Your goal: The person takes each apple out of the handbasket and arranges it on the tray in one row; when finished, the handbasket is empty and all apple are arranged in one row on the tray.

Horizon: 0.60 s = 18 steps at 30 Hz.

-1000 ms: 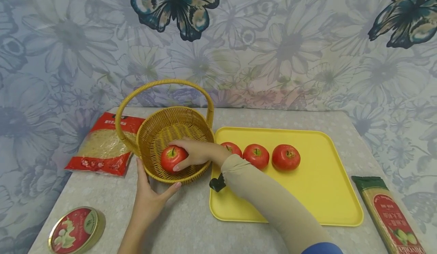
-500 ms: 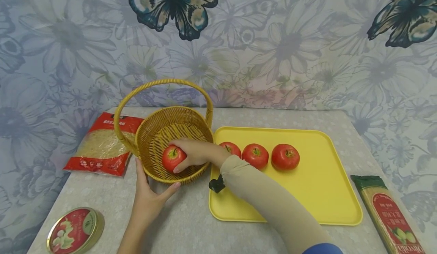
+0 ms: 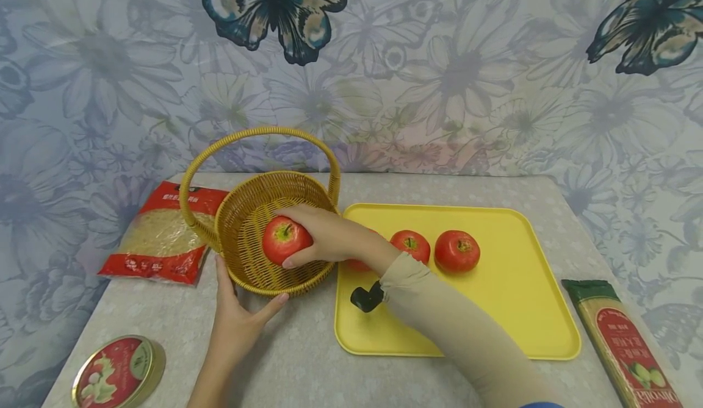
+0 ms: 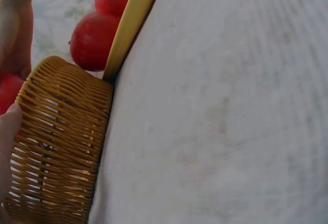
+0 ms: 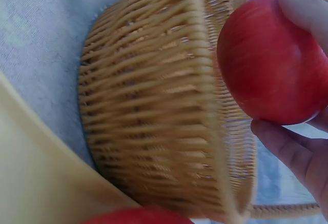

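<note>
My right hand [image 3: 329, 235] grips a red apple [image 3: 284, 241] between thumb and fingers over the yellow wicker basket [image 3: 277, 182]. In the right wrist view the apple [image 5: 271, 60] is level with the basket's rim [image 5: 207, 96]. My left hand [image 3: 236, 325] rests against the basket's near left side, thumb and fingers spread along the wall; in the left wrist view its thumb [image 4: 6, 142] touches near the rim. On the yellow tray [image 3: 511, 292] lie an apple [image 3: 457, 251], a second apple [image 3: 410, 245], and a third apple [image 3: 358, 265] mostly hidden behind my right wrist.
A red noodle bag [image 3: 165, 234] lies left of the basket, partly behind its tall handle [image 3: 258, 131]. A round tin [image 3: 118, 371] stands at the front left. A green and red pasta pack [image 3: 620, 341] lies right of the tray. A patterned cloth [image 3: 428, 91] hangs behind.
My right hand has raised the apple from low inside the basket and shifted slightly right. The forearm now covers most of the leftmost tray apple. My left hand keeps its place on the basket.
</note>
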Motion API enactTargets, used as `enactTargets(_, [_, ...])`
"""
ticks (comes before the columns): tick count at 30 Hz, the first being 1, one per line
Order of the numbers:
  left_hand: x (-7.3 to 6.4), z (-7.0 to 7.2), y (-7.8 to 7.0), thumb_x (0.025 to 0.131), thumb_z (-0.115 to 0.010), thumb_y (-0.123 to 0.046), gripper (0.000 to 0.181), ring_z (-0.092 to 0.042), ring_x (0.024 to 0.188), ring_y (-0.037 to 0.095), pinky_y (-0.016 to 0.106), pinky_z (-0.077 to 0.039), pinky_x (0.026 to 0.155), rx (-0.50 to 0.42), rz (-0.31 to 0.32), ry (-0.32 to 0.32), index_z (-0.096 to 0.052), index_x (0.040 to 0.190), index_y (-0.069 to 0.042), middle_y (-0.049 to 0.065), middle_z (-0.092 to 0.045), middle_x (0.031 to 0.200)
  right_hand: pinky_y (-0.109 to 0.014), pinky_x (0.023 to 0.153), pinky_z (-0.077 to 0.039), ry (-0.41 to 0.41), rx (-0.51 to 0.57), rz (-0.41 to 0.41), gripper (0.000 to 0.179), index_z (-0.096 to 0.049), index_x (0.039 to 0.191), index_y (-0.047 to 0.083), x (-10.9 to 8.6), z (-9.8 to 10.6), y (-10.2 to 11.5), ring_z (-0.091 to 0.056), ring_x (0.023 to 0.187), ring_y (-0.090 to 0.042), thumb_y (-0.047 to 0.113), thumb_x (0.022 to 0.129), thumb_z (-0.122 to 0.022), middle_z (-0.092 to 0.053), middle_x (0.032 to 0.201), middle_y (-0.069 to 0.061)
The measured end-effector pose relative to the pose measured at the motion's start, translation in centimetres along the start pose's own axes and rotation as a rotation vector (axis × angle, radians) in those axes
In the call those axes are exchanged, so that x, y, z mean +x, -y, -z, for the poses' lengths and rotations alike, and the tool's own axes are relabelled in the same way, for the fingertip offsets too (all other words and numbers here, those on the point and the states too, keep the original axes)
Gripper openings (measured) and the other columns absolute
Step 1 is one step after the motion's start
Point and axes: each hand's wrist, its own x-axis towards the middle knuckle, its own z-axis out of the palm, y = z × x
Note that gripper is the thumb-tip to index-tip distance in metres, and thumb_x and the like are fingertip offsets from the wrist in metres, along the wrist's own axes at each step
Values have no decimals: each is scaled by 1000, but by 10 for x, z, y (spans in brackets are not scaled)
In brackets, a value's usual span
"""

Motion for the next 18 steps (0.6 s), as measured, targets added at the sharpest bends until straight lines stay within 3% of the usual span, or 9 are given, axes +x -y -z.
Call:
enactTargets(6, [1,-2,0,74,-89,-29,137,10,154,25,65,-5,121,-17,-14,5,22,153,-42,-7,15,166,-38,103,-50,-69,58,-24,93,-31,155,29,-37,20,0,-48,128,-13,59,79,-76,-43,147,4])
enactTargets(11, [1,-3,0,74,-88,-33,137,11,154,25,64,-6,121,-7,13,6,25,152,-43,-9,17,165,-38,100,-51,-176,149,-62,89,-35,152,33,-79,34,-6,-48,127,-10,55,78,-79,-44,144,9])
enactTargets(18, [-1,-4,0,75,-88,-35,136,11,154,26,65,-6,121,-13,29,3,26,150,-44,-11,21,163,-42,101,-51,-326,206,-186,89,-37,151,33,-145,50,-25,-49,128,-13,50,77,-82,-44,147,10])
